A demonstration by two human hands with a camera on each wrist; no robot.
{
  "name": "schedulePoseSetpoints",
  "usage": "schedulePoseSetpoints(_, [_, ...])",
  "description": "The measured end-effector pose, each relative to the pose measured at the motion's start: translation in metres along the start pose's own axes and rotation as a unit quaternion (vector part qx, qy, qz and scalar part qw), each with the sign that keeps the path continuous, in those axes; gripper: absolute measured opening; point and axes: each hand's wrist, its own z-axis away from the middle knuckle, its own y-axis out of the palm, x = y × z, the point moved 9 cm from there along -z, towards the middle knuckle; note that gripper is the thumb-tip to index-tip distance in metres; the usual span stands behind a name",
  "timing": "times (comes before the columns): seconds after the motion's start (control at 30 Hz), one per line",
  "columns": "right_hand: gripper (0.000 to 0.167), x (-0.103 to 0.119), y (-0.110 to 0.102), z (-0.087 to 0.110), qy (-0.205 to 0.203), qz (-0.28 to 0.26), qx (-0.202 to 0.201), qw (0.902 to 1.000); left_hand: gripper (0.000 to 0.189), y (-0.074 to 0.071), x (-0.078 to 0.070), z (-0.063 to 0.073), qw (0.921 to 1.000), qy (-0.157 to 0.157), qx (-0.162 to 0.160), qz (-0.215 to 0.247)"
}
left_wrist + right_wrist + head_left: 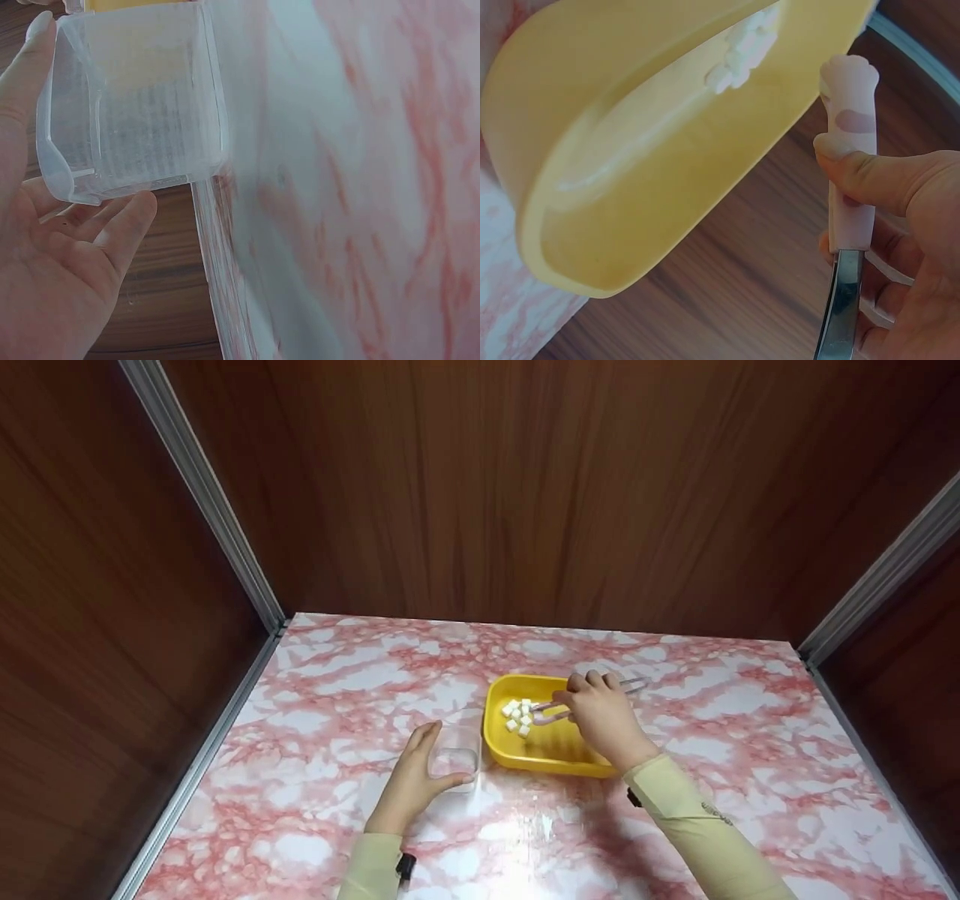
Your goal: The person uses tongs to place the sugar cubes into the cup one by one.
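My left hand (409,784) holds a clear plastic container (459,746), thumb on the near side and fingers on the far side. The left wrist view shows the container's (142,97) see-through walls between thumb and fingers. To its right is a yellow tub (555,744) with several small white cubes (512,725) gathered at its left end. Over the tub, my right hand (606,720) grips metal tongs (636,685) with pink, paw-shaped ends. In the right wrist view, the thumb presses along one pink tong end (853,105), and the cubes (739,56) lie beyond it.
A pink-and-white marbled table (337,697) carries everything. Dark wood-grain panels (487,495) rise behind it and at both sides, with metal strips (217,510) at the corners. The tub and the container stand close side by side.
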Motion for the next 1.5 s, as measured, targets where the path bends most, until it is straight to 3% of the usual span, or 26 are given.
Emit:
schedulePoseSetpoints(0.63, [0.034,0.025,-0.012,-0.005,-0.032,-0.024,-0.021,0.9990,0.103,-0.001,0.000,0.000,0.9999,0.009,-0.002,-0.008])
schedulePoseSetpoints(1.03, [0.035,0.051,-0.017,-0.009,-0.068,-0.030,-0.033,0.9967,0.103,-0.001,0.000,-0.001,1.0000,0.006,-0.002,-0.007])
schedulePoseSetpoints(1.5, [0.031,0.081,-0.015,-0.016,-0.080,-0.039,-0.043,0.9951,0.102,-0.001,-0.002,0.001,0.9999,0.015,-0.007,-0.007])
